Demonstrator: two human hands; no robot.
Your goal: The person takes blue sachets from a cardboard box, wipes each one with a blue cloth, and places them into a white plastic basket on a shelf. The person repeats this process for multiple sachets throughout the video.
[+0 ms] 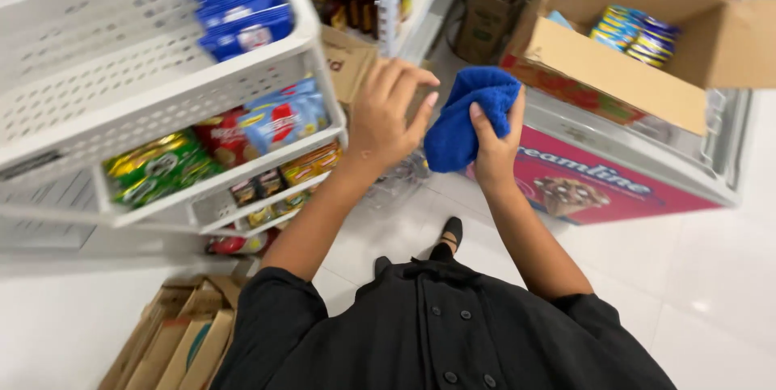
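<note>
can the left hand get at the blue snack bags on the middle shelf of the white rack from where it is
Probably yes. The left hand hovers open just beside the white rack's corner, and the blue snack bags sit at the shelf's open front with nothing between.

The scene was brightly and evenly lit from overhead, with soft, weak shadows. The white floor was washed out and carried a small glare spot at lower right. The wide lens bent the shelf rails and stretched things near the edges. The left hand and blue cloth were slightly blurred; the far shelves at the top looked soft.
</note>
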